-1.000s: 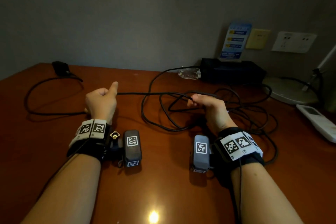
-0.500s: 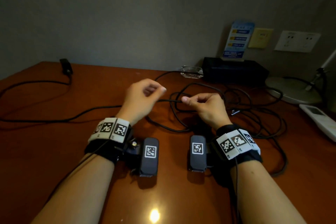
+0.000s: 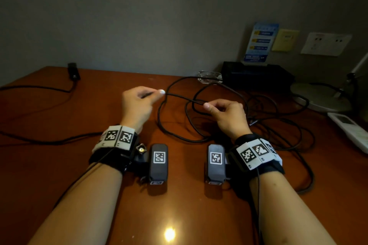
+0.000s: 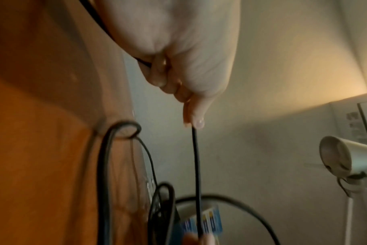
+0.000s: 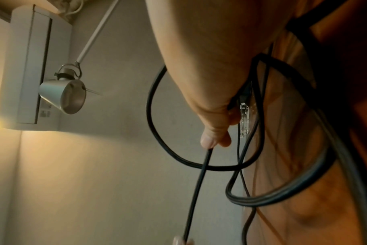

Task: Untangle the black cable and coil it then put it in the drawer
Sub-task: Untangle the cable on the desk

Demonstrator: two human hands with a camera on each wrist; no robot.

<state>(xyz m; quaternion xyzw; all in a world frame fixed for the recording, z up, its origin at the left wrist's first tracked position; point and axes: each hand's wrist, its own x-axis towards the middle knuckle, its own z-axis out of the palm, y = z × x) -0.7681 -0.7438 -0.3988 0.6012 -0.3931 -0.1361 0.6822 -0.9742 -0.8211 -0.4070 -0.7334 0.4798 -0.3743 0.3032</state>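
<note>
The black cable (image 3: 183,98) lies in tangled loops on the brown desk (image 3: 59,165), with a long stretch (image 3: 49,141) trailing off to the left. My left hand (image 3: 159,93) pinches the cable between thumb and fingertips. My right hand (image 3: 207,106) pinches it a short way to the right, and loops hang under that hand. A short taut piece runs between the two hands. In the left wrist view the cable (image 4: 196,165) leaves the pinching left hand (image 4: 192,123). In the right wrist view, loops (image 5: 157,132) dangle around the right hand (image 5: 210,145). No drawer is in view.
A black plug block (image 3: 72,71) sits at the desk's back left. At the back right stand a glass ashtray (image 3: 210,76), a black box (image 3: 256,75) with a blue sign (image 3: 260,43), and a lamp base (image 3: 322,97). A white handset (image 3: 350,131) lies at the right edge.
My left hand came in from the far left to meet the right hand, took a new pinch on the cable, and has drawn back a little to the left. The right hand stayed put.
</note>
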